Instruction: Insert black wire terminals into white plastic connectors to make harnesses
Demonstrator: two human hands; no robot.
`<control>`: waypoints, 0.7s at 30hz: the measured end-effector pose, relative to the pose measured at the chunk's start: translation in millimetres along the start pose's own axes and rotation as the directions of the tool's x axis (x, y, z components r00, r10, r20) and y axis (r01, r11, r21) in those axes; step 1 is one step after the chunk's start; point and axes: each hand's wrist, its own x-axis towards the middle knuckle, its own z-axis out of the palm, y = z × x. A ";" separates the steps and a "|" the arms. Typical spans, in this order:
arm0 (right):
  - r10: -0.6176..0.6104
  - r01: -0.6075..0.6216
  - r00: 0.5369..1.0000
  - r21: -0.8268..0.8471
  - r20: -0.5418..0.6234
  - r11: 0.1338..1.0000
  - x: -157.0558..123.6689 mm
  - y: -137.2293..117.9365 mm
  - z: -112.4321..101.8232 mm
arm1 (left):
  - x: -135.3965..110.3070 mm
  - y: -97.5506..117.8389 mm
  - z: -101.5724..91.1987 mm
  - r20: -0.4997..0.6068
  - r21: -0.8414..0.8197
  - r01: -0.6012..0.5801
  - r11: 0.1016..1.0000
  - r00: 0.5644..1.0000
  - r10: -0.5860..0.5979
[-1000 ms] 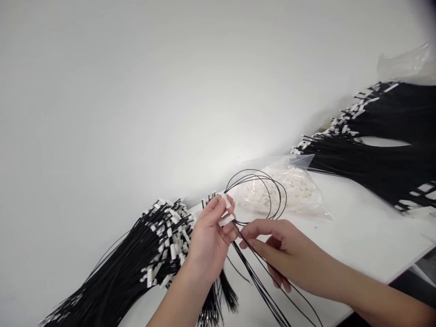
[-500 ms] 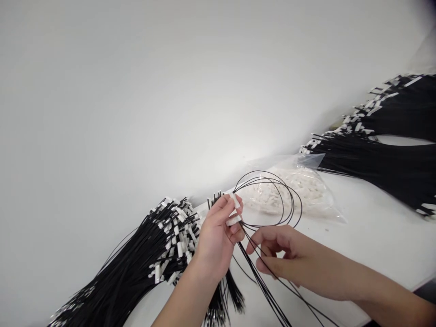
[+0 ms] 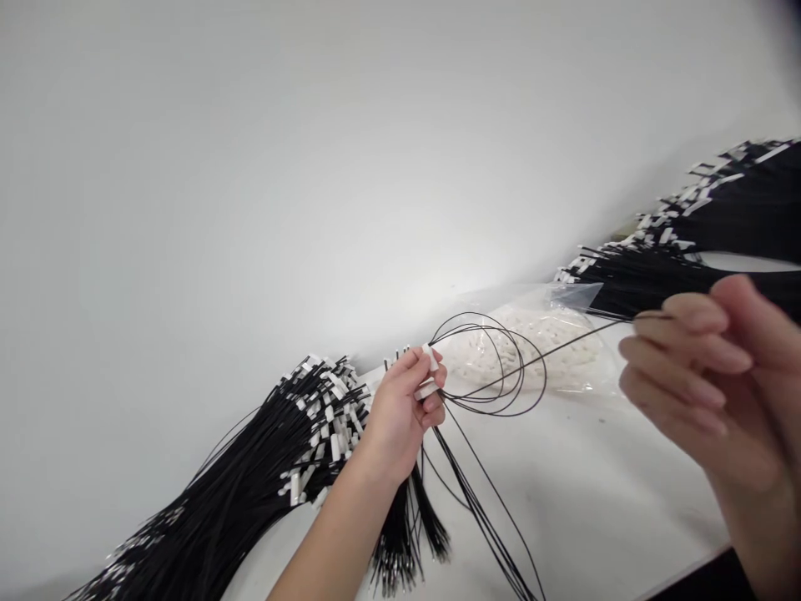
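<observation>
Within left grip [image 3: 400, 413], white connectors [image 3: 426, 390]

Left hand [image 3: 399, 417] holds two white connectors [image 3: 426, 390]; right hand [image 3: 694, 376] pinches straight black wire [image 3: 572, 340]; clear bag [image 3: 574, 295] on worktop [image 3: 581, 484]

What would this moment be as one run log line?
Left hand: holding two white pieces | Right hand: holding black wire, straight | Clear bag of white parts: behind wire

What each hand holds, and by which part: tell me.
Left hand: two white connectors, gripped by their bodies. Right hand: a black wire, in its fingers; which part is unclear.
</observation>
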 end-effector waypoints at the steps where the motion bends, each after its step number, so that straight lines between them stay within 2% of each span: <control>1: -0.059 0.063 0.997 0.084 -0.055 0.994 2.2 -0.3 -2.5 | -0.5 0.9 -0.4 0.018 0.008 0.010 1.000 1.000 -0.010; 3: -0.134 0.150 0.985 0.147 -0.113 0.978 7.8 1.1 -7.3 | -1.7 3.3 -1.3 0.053 0.034 0.023 0.999 0.998 -0.025; 4: -0.164 0.182 0.977 0.128 -0.137 0.975 11.1 2.3 -9.0 | -2.5 4.6 -1.7 0.064 0.051 0.023 0.998 0.998 -0.026; 9: -0.342 0.316 0.912 -0.143 -0.225 0.938 26.7 8.0 -4.2 | -4.4 8.6 -4.0 0.063 0.149 -0.015 0.989 0.998 0.006; 11: -0.358 0.323 0.901 -0.172 -0.246 0.931 29.5 10.3 0.4 | -3.7 8.8 -4.8 0.057 0.184 -0.011 0.983 0.998 0.001; 13: -0.316 0.278 0.919 -0.180 -0.238 0.944 28.5 14.0 2.9 | -2.0 8.5 -5.1 0.046 0.215 0.002 0.977 0.999 -0.012; 16: -0.158 0.124 0.983 -0.295 -0.094 0.947 18.7 24.0 3.0 | 0.7 7.8 -3.8 0.021 0.240 0.020 0.971 0.999 -0.026; 18: -0.040 0.059 0.998 -0.434 0.051 0.899 8.9 33.2 3.6 | 1.6 7.4 -2.2 0.010 0.252 0.032 0.967 0.999 -0.036; 20: -0.009 0.109 0.986 -0.592 0.169 0.798 0.1 42.8 7.1 | 1.6 7.1 -0.9 -0.019 0.268 0.025 0.963 1.000 -0.021; 21: -0.044 0.184 0.975 -0.677 0.218 0.713 -3.0 47.1 9.9 | 1.4 7.0 -0.6 -0.026 0.273 0.021 0.962 1.000 -0.014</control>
